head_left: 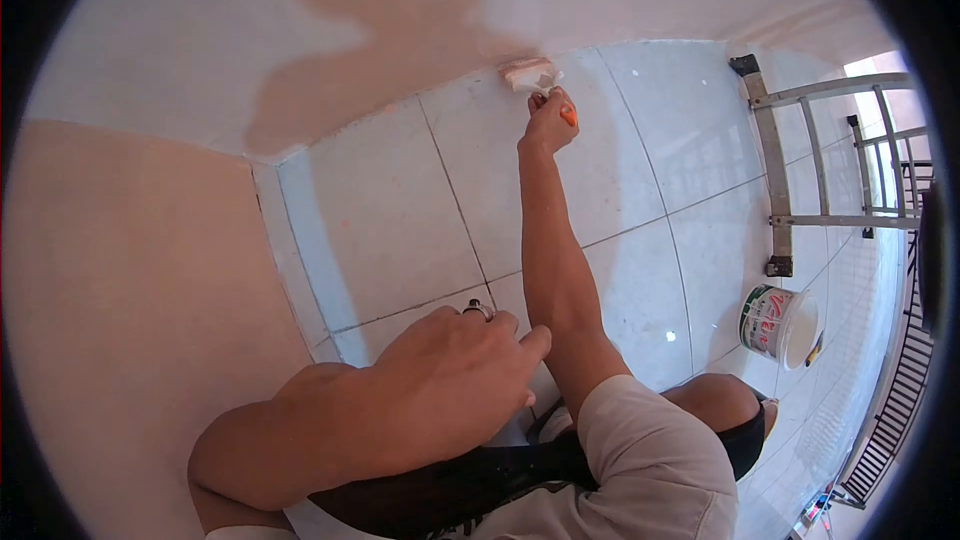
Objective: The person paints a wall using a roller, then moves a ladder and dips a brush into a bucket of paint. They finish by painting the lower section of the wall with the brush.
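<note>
My right hand (552, 123) is wrapped around the orange handle (569, 114) of a wide paintbrush (528, 73). Its pinkish bristles meet the foot of the wall, right where the floor tiles begin. Nearer to me, my left hand (450, 365) is seen from the back, with its fingers loosely bent and apart. A small silver and black piece, like a ring, shows at its knuckles. The left fingertips overlap my right forearm in this view, and the palm is hidden.
Pale wall (180, 60) and a pinkish wall section (140, 270) border the tiled floor (390, 200). A metal ladder (778, 160) stands at the right. Below it is a white paint bucket (768, 325), with a yellow-handled tool (815, 350) beside it. A dark railing (900, 390) runs along the far right.
</note>
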Action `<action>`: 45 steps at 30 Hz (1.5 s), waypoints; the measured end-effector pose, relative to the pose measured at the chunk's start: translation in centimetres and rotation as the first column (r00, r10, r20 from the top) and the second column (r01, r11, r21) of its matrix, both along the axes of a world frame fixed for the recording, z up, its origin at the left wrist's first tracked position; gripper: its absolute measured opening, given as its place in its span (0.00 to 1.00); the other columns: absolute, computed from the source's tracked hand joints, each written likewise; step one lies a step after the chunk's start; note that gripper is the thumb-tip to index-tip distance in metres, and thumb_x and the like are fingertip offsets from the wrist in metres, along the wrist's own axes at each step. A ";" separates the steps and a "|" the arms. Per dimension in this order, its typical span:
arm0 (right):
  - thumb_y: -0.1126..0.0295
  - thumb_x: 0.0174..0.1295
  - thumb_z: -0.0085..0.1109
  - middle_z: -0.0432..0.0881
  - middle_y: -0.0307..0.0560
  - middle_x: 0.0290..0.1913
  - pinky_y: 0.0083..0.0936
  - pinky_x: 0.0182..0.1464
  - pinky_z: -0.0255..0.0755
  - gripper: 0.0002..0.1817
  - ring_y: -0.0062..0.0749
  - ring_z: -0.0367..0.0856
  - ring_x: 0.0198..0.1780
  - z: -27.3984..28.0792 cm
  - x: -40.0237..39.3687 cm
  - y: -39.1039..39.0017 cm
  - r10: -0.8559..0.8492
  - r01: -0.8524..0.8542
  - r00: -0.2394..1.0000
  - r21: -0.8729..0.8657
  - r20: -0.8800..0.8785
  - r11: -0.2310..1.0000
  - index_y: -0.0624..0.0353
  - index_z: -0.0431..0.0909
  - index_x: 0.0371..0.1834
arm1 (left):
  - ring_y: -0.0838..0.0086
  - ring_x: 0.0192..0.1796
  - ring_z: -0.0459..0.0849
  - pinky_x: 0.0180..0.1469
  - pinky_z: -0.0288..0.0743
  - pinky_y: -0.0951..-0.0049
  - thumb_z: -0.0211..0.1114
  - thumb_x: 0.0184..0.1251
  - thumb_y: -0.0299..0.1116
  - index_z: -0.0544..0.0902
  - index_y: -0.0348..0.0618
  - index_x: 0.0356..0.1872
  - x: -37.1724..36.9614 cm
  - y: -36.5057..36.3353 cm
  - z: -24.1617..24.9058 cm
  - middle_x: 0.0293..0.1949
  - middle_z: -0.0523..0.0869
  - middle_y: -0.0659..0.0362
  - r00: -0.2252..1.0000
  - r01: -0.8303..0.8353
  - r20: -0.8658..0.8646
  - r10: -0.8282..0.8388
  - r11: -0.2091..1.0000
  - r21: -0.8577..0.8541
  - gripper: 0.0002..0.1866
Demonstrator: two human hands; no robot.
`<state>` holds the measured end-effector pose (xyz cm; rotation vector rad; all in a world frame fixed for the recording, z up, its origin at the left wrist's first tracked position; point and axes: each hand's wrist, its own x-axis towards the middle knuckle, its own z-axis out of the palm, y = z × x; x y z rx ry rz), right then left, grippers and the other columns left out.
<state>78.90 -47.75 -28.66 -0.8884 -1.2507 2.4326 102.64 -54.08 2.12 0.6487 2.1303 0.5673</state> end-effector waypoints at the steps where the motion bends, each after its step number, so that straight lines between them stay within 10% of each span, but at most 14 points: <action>1: 0.70 0.66 0.56 0.82 0.52 0.41 0.26 0.42 0.83 0.15 0.31 0.84 0.37 -0.1 -0.1 -0.2 0.005 -0.005 1.000 0.002 0.012 1.000 0.70 0.77 0.50 | 0.52 0.42 0.86 0.47 0.80 0.59 0.63 0.69 0.41 0.73 0.30 0.60 0.0 0.1 0.0 0.40 0.83 0.43 1.000 0.001 0.009 -0.001 1.000 -0.003 0.26; 11: 0.67 0.66 0.57 0.82 0.48 0.39 0.25 0.41 0.83 0.15 0.30 0.83 0.36 0.4 -2.1 -2.5 0.023 -0.023 0.999 -0.011 -0.033 1.000 0.69 0.80 0.46 | 0.51 0.42 0.86 0.47 0.80 0.59 0.62 0.69 0.41 0.73 0.32 0.61 -0.3 0.1 0.3 0.41 0.83 0.43 0.999 -0.005 0.047 0.005 1.000 -0.012 0.26; 17: 0.68 0.69 0.55 0.80 0.52 0.46 0.29 0.48 0.83 0.17 0.36 0.83 0.42 10.1 1.2 2.3 0.064 -0.110 0.914 -0.092 -0.401 0.990 0.73 0.74 0.52 | 0.50 0.43 0.85 0.49 0.79 0.58 0.62 0.70 0.41 0.73 0.33 0.61 -0.1 0.1 0.4 0.41 0.83 0.43 0.999 -0.023 0.044 0.023 1.000 0.013 0.25; 37: 0.70 0.65 0.58 0.82 0.50 0.40 0.24 0.41 0.84 0.14 0.32 0.84 0.36 -2.0 -5.4 5.3 0.002 -0.002 0.999 0.015 -0.051 1.000 0.71 0.79 0.47 | 0.50 0.44 0.85 0.49 0.80 0.59 0.61 0.70 0.41 0.72 0.33 0.63 -0.2 0.6 0.9 0.43 0.83 0.42 0.999 -0.006 0.033 0.007 1.000 -0.029 0.27; 45: 0.70 0.66 0.55 0.81 0.51 0.42 0.27 0.46 0.84 0.16 0.33 0.83 0.38 3.8 -4.6 5.6 0.047 -0.076 0.953 -0.085 -0.299 0.994 0.72 0.76 0.51 | 0.50 0.43 0.85 0.47 0.79 0.58 0.61 0.70 0.40 0.72 0.34 0.61 -0.4 0.8 0.7 0.40 0.83 0.44 0.999 0.018 0.039 -0.017 1.000 -0.017 0.25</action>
